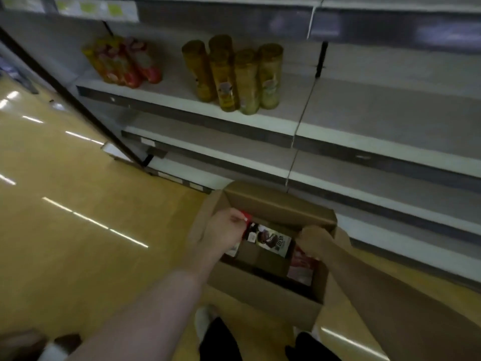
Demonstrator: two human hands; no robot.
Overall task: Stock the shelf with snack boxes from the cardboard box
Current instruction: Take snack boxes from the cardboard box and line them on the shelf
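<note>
Snack boxes sit low inside the open cardboard box [263, 280], which rests on the yellow floor [78, 194] just in front of the bottom shelf [390, 230], handy for lifting stock straight up onto the shelves. Both arms reach down into the cardboard box from above. At its left side, the left hand [221, 230] has its fingers curled round the red end of a snack box [268, 239] with a dark cookie picture on its face, and that box lies tilted across the middle of the cardboard box as if being drawn out. At the right side, the right hand [316, 242] is bent at the wrist with its fingers curled down over the top of a pink and red pack [300, 267] standing against the right wall; it looks like a grip, though the fingertips are hidden. Well above the cardboard box, one shelf holds a cluster of tall gold tubes [234, 74] and, to their left, some red and yellow packets [122, 61]; the lower shelves nearest the cardboard box look bare, probably where the snack boxes are meant to go.
</note>
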